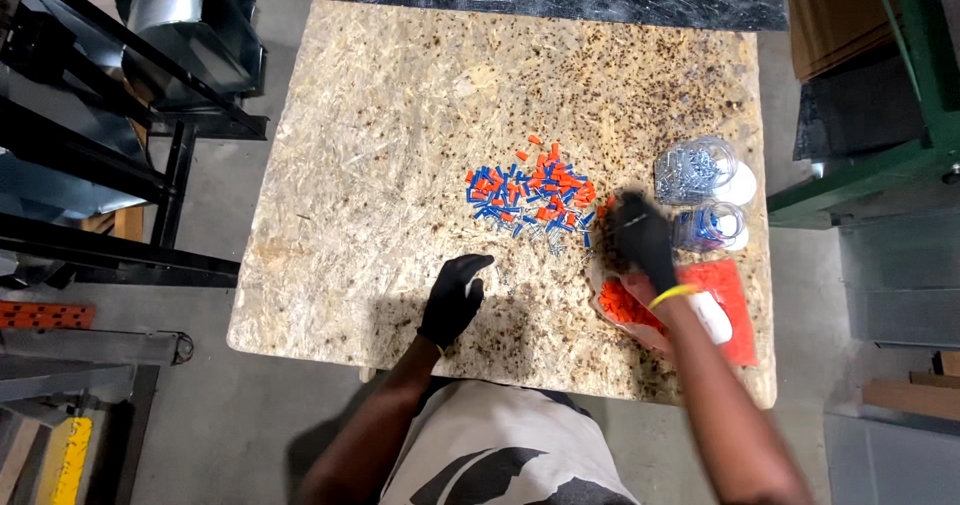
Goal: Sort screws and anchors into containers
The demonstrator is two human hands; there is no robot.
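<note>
Concrete floor and dark metal racking surround a chipboard bench seen from above. Gloved fingers of the right hand look bunched together over the right edge of the pile of small orange and blue plastic caps, though blur hides whether they pinch anything. The left hand rests flat, fingers together, on bare board (nothing under it). A quick sweep could scatter caps, or knock the clear jars just beside the wrist; the orange-filled bag lies near the bench edge.
</note>
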